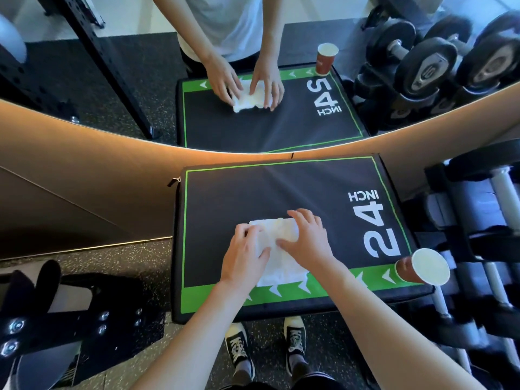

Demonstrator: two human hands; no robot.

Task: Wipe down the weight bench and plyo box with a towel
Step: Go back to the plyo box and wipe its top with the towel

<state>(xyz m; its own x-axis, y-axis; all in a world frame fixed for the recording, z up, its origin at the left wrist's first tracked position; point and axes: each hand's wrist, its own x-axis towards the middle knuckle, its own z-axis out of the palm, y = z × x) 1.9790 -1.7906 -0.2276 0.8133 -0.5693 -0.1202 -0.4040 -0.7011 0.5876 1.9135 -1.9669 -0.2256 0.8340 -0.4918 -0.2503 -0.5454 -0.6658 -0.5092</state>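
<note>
A person stands at the near edge of the plyo box, a black-topped box with a thin green outline, a green band of white arrowheads along its near edge and "24 INCH" printed in white down its right side. A white towel lies bunched on the top, a little nearer the near edge than the far one and roughly midway between left and right, its near end reaching onto the green band.

Both hands are on the towel. The left hand rests on its left part with the fingers curled over the cloth and the thumb lying along it toward the right. The right hand lies over the towel's far right part, fingers bent and spread across the bunched fabric, thumb pointing left, nearly touching the left thumb. Whether either hand truly gathers the cloth or merely presses it down, I cannot tell for sure; the fingers look hooked into the folds.

A red paper cup stands at the near right corner of the box. A rack of dumbbells sits just beside the box's right side. The far edge meets a mirror, and black sneakers show below the near edge.
</note>
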